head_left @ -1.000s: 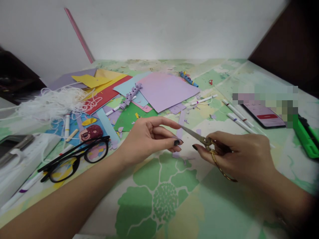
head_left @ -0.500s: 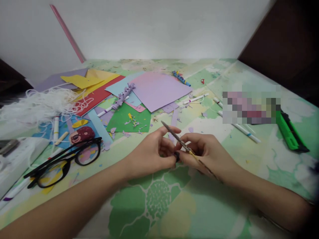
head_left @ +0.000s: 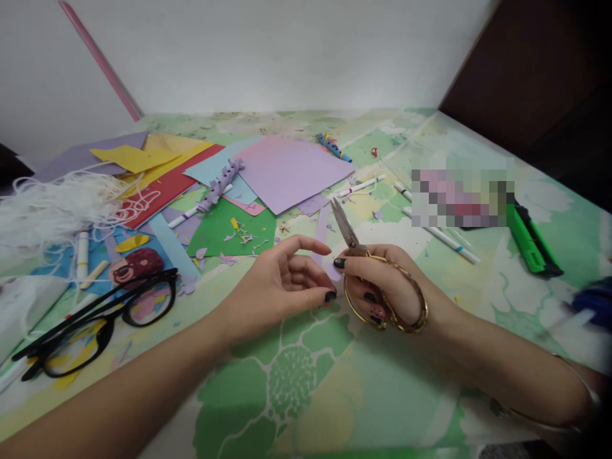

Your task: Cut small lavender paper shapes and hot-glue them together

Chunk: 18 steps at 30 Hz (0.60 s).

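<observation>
My right hand (head_left: 389, 274) is closed around a pair of gold-handled scissors (head_left: 351, 236), whose grey blades point up and away to the left. The blades look nearly together. To its left, my left hand (head_left: 291, 277) hovers over the table with curved fingers apart, and nothing shows between thumb and fingertips. A narrow light purple paper strip (head_left: 321, 236) lies behind the gap between both hands. Beyond my left hand is a green sheet (head_left: 224, 226) scattered with small paper scraps.
Black eyeglasses (head_left: 102, 325), a dark red case (head_left: 138, 266) and a white string tangle (head_left: 62, 204) lie left. Further back are a large lilac sheet (head_left: 291, 172) and a purple curled-paper piece (head_left: 220, 185). Markers (head_left: 442, 236) and a green cutter (head_left: 530, 242) lie right.
The hands have moved apart slightly. My right hand has turned the scissors so the handles show and the blades stand more upright. The view has shifted a little to the right.
</observation>
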Each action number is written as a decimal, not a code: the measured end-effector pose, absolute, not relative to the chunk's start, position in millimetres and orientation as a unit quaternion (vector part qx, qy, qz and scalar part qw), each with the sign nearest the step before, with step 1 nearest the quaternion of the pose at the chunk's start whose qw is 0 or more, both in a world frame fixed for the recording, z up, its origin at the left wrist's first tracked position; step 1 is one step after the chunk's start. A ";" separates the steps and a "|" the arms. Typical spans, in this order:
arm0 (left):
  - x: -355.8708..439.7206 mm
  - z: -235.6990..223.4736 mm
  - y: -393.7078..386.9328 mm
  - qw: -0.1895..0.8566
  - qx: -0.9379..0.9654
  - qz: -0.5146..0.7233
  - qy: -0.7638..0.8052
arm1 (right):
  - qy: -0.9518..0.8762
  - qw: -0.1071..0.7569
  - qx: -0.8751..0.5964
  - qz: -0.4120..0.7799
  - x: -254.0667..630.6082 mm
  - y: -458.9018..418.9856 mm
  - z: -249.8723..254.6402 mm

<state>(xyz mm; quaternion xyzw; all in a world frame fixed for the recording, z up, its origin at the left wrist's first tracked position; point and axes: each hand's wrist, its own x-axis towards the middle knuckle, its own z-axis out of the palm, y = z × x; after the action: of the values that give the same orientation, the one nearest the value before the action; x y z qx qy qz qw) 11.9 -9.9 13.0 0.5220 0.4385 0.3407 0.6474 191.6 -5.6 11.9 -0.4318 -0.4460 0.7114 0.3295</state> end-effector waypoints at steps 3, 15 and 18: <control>13.7 12.4 -10.3 0.659 0.502 0.332 0.450 | -0.417 0.336 -0.429 0.728 192.2 -6.8 10.2; 16.0 10.0 -12.5 0.675 0.483 0.358 0.427 | -0.398 0.335 -0.433 0.737 194.1 -7.9 7.1; 16.0 9.7 -12.8 0.670 0.480 0.369 0.429 | -0.388 0.330 -0.431 0.745 194.1 -8.1 6.8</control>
<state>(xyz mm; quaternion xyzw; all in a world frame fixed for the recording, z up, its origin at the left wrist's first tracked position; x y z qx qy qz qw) 16.0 -12.8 9.7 0.4803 0.4288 0.3689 0.6703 194.1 -8.1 6.8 -0.4308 -0.3883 0.7449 0.3299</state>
